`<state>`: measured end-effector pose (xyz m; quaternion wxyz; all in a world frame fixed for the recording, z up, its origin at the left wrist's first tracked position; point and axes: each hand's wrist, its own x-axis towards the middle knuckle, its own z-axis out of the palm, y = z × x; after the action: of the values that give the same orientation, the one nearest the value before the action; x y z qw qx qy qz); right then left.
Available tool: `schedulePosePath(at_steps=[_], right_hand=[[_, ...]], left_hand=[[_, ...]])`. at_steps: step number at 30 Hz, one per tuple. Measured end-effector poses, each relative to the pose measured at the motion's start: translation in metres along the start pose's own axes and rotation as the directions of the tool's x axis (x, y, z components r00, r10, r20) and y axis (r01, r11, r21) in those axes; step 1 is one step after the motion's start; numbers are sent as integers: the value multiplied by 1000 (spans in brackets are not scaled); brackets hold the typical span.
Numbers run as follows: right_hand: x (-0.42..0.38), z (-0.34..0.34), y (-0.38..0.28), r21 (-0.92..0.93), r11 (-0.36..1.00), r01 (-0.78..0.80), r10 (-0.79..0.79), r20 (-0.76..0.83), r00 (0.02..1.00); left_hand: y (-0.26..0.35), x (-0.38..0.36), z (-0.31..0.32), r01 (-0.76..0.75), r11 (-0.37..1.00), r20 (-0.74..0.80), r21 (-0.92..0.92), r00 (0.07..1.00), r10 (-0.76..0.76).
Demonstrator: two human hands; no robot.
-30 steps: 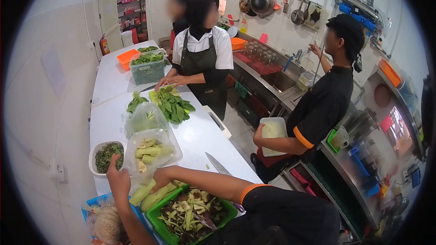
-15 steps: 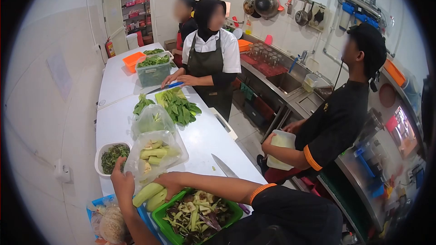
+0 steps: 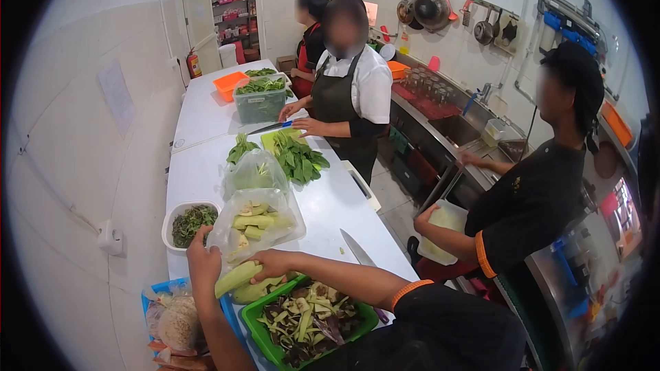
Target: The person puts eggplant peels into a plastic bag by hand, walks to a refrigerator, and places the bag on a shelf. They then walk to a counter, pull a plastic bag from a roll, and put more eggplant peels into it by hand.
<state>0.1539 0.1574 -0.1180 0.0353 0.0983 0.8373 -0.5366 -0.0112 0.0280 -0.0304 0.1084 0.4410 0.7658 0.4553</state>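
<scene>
My left hand (image 3: 204, 255) is closed on the near edge of a clear plastic bag (image 3: 230, 233), holding its mouth apart. Inside the bag lie several pale green peeled eggplant pieces (image 3: 253, 222). With my right hand (image 3: 275, 263) I grip a peeled eggplant (image 3: 237, 278) just below the bag's mouth. Another peeled eggplant (image 3: 253, 293) lies beneath it, beside a green basket (image 3: 256, 326) full of dark and pale peelings (image 3: 313, 319). A white tub of dark green leaves (image 3: 192, 225) stands next to my left hand.
A knife (image 3: 357, 246) lies on the white table (image 3: 323, 216) beyond my right forearm. A blue crate (image 3: 155, 295) with bagged goods is at lower left. One co-worker (image 3: 347, 82) stands at leafy greens (image 3: 297, 158); another (image 3: 529, 185) holds a plastic container (image 3: 447, 223).
The view has shifted, moving the scene right. My right hand now has one eggplant raised off the other. The co-worker at right has taken one hand off the container and reaches toward the counter.
</scene>
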Motion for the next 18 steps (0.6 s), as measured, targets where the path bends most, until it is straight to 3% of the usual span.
schedulePosePath(at_steps=[3, 5, 6, 8, 9, 10, 11, 12, 14, 18], right_hand=[[-11, -2, 7, 65, 998, 3, 0, -51, 999], [-31, -26, -2, 157, 986, 54, -52, -13, 999], [-51, -40, -11, 153, 988, -26, 26, 2, 1000], [-83, -65, -20, 304, 940, -153, 149, 38, 988], [-91, -75, 2, 403, 894, -196, 194, 45, 980], [-102, -85, 10, 462, 875, -145, 166, -6, 986], [-110, -94, 17, 518, 855, -7, 68, -99, 993], [-122, -112, 5, 610, 787, -86, 156, -62, 986], [-117, -126, 14, 642, 765, 39, 177, -269, 947], [-85, -141, -22, 384, 920, -77, 242, -402, 883]], left_hand=[[-12, 0, 0, -189, 972, -43, 137, 980, 196], [0, -4, -4, 81, 979, 5, 188, 996, -84], [6, -5, -7, 229, 949, 20, 214, 971, -239], [-18, -3, 0, 31, 985, -93, 171, 996, -15], [-23, -5, -2, 157, 987, -16, -37, 987, -158], [-36, -4, 0, 146, 976, 18, -162, 989, -145], [-46, -2, 7, 167, 877, 79, -451, 986, -147], [-27, -1, 5, 261, 737, 141, -624, 965, -223], [-13, 0, 2, 311, 667, 198, -677, 950, -242], [-8, 1, 12, 279, 700, 230, -658, 959, -165]])
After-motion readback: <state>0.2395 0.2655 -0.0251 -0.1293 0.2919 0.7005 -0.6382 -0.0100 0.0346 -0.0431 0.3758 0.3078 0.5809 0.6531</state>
